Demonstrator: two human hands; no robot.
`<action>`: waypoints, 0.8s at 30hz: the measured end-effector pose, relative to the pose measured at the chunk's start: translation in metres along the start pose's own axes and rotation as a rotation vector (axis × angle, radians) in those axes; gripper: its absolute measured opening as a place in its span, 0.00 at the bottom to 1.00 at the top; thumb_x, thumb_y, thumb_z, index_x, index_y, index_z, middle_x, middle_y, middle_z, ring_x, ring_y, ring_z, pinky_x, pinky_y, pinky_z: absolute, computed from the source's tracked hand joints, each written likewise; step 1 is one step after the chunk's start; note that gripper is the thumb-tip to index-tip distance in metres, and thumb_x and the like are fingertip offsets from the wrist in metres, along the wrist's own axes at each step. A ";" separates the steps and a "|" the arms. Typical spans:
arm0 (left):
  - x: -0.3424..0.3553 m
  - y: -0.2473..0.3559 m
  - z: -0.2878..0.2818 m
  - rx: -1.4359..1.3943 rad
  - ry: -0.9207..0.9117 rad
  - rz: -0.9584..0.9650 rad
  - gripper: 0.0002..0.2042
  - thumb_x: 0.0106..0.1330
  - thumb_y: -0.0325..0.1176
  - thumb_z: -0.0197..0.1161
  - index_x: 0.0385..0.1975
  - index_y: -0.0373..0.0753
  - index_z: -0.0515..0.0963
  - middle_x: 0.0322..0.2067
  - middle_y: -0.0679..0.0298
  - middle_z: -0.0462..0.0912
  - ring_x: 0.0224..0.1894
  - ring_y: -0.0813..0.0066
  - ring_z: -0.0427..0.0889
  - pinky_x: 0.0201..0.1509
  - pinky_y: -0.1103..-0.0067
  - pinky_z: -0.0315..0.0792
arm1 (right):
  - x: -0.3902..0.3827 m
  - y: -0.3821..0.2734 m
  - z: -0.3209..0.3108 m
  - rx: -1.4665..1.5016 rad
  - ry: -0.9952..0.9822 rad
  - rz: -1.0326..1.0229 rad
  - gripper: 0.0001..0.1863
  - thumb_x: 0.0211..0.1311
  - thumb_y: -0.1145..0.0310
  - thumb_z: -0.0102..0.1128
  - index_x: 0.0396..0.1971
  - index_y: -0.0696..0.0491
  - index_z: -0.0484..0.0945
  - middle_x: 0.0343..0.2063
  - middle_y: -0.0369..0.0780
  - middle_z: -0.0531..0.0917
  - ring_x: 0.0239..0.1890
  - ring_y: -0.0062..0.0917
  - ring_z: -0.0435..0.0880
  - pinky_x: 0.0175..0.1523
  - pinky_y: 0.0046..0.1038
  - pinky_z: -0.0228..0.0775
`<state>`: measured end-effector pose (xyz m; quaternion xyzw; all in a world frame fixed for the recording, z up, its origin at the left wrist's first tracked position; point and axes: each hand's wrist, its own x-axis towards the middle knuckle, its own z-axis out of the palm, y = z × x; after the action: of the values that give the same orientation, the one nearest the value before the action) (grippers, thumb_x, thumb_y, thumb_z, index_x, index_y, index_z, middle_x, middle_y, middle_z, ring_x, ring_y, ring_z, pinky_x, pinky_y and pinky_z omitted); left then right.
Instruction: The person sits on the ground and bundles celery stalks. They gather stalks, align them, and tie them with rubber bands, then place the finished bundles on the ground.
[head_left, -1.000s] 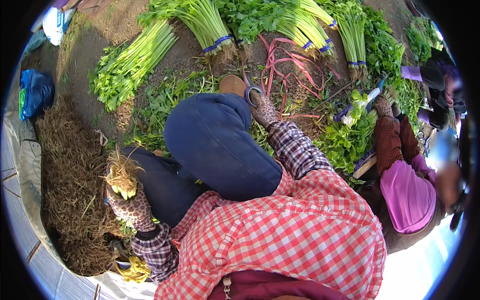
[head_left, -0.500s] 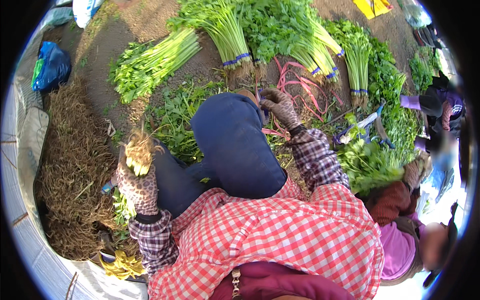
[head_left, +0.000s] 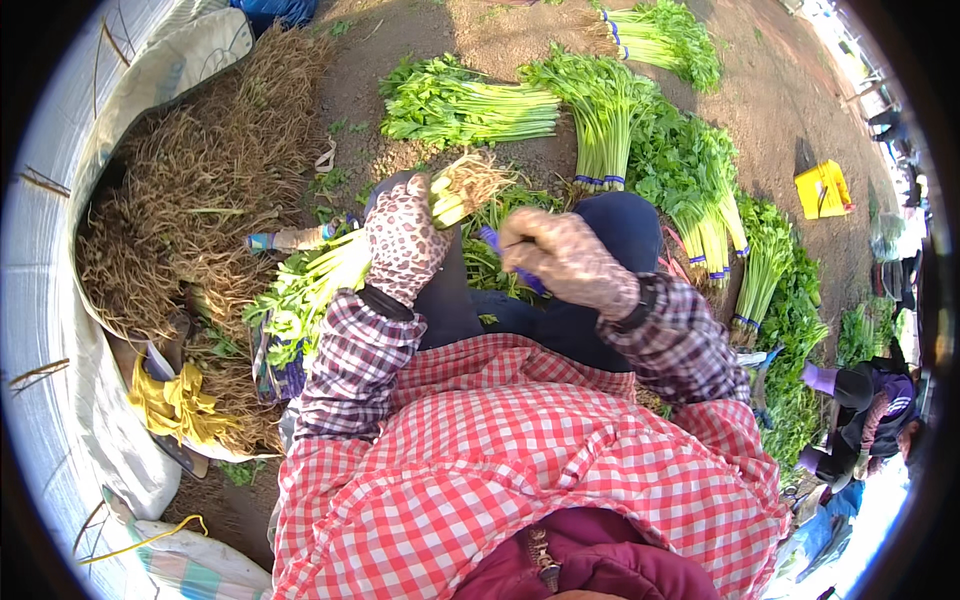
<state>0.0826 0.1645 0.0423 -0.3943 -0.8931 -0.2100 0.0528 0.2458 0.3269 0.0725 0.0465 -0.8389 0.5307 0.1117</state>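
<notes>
My left hand (head_left: 405,240), in a leopard-print glove, is closed round a small bunch of celery (head_left: 340,262) above my lap. The bunch lies tilted, its pale brown roots up to the right and its leaves down to the left. My right hand (head_left: 570,262), gloved and slightly blurred, is closed on a purple strip (head_left: 488,238) just right of the roots, apart from them. Part of the strip is hidden by the fingers. Beyond my knees, several celery bundles (head_left: 603,130) lie tied with blue-purple bands.
A big heap of dry brown roots (head_left: 200,170) fills the left, beside a white sheet (head_left: 105,390). Yellow cloth (head_left: 180,405) lies at its near end. Loose celery (head_left: 470,105) lies ahead. Far right are a yellow container (head_left: 824,190) and another person (head_left: 875,410).
My view has turned. My left hand has brought the celery bunch up and in from the left. My right hand has come back from beyond my knee toward the bunch, with the purple strip.
</notes>
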 end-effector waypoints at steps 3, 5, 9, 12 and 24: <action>0.002 0.006 0.002 0.077 0.017 0.079 0.27 0.49 0.32 0.73 0.52 0.37 0.76 0.42 0.51 0.80 0.47 0.49 0.79 0.53 0.62 0.73 | 0.019 0.019 0.029 -0.189 0.003 -0.025 0.09 0.61 0.70 0.60 0.41 0.54 0.78 0.33 0.43 0.83 0.34 0.41 0.83 0.40 0.37 0.76; 0.001 0.008 0.004 0.080 -0.031 0.077 0.27 0.49 0.32 0.72 0.52 0.38 0.75 0.42 0.51 0.80 0.46 0.49 0.79 0.53 0.60 0.72 | 0.041 0.030 0.037 -0.319 0.255 -0.232 0.10 0.60 0.71 0.59 0.41 0.53 0.79 0.33 0.44 0.82 0.34 0.42 0.82 0.39 0.41 0.75; -0.002 0.007 0.010 0.141 -0.078 0.140 0.27 0.49 0.35 0.72 0.50 0.37 0.74 0.40 0.51 0.79 0.46 0.50 0.79 0.49 0.60 0.72 | 0.072 0.039 0.033 -0.699 0.553 -0.358 0.01 0.58 0.73 0.62 0.30 0.52 0.79 0.29 0.41 0.79 0.38 0.39 0.78 0.45 0.40 0.70; -0.004 0.006 0.015 0.158 -0.020 0.227 0.18 0.55 0.32 0.64 0.46 0.36 0.74 0.38 0.53 0.79 0.44 0.54 0.79 0.48 0.63 0.72 | 0.084 0.044 0.032 -0.341 0.481 -0.170 0.03 0.55 0.73 0.64 0.28 0.54 0.79 0.29 0.43 0.79 0.37 0.41 0.79 0.44 0.38 0.71; -0.012 0.003 0.015 0.109 -0.056 0.200 0.34 0.56 0.32 0.65 0.65 0.34 0.64 0.48 0.48 0.78 0.51 0.50 0.78 0.57 0.58 0.69 | 0.099 0.104 0.014 0.018 -0.110 0.128 0.06 0.61 0.76 0.59 0.35 0.62 0.81 0.31 0.39 0.84 0.31 0.22 0.81 0.37 0.25 0.75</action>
<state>0.0935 0.1645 0.0263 -0.4835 -0.8606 -0.1438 0.0701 0.1277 0.3638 -0.0015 0.0227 -0.8402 0.5409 0.0308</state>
